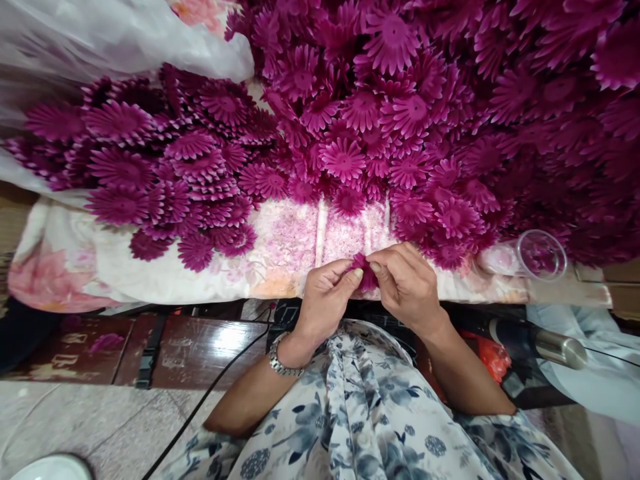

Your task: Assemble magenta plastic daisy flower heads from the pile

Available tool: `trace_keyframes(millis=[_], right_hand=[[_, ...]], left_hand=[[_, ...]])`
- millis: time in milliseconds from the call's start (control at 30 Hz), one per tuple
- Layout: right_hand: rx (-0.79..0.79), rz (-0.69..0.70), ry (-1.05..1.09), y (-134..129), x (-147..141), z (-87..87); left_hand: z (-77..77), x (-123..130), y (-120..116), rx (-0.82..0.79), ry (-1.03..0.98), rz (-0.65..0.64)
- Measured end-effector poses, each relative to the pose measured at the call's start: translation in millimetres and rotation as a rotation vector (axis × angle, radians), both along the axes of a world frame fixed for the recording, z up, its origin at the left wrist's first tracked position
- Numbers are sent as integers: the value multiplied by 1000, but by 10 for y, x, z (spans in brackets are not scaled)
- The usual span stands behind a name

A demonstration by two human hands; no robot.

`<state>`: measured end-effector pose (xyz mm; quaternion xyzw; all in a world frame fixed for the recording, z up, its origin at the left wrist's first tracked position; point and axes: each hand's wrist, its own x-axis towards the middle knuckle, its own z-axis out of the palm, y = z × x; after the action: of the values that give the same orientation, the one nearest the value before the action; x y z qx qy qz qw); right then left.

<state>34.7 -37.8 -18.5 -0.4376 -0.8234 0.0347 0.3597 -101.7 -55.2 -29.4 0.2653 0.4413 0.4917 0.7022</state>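
Observation:
A small purple flower piece [369, 275] is held between my two hands, just past the table's front edge. My left hand [327, 297], with a metal watch on its wrist, pinches the piece from the left between thumb and forefinger. From the right, my right hand [407, 283] pinches its upper edge, fingers curled together. My fingers cover part of the piece. Beyond my hands lies a large heap of purple flower heads [344, 160], with stacked ones [123, 170] at the left.
A clear plastic cup [541, 255] lies on its side at the right on the floral cloth [280, 267]. White plastic sheeting [125, 40] covers the back left. Below the table edge are a brown bench [200, 340] and a dark cable.

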Motion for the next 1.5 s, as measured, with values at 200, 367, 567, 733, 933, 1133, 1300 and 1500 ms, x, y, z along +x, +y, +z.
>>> trace_keyframes(millis=[200, 367, 567, 733, 933, 1133, 1300, 1500], right_hand=[[-127, 53, 141, -39, -10, 82], [-215, 120, 216, -76, 35, 104], [-208, 17, 197, -70, 100, 59], [-200, 4, 199, -96, 120, 12], [-172, 9, 216, -103, 92, 85], [-198, 165, 175, -65, -14, 164], [-177, 118, 224, -24, -49, 158], [162, -301, -63, 285, 209, 248]], left_hand=[[37, -23, -8, 35, -30, 28], [86, -4, 0, -15, -76, 62], [51, -48, -34, 50, -25, 40], [66, -56, -41, 20, 34, 55], [77, -57, -39, 17, 146, 72], [43, -94, -61, 103, 186, -3], [57, -139, -79, 148, 103, -139], [135, -176, -40, 68, 23, -118]])
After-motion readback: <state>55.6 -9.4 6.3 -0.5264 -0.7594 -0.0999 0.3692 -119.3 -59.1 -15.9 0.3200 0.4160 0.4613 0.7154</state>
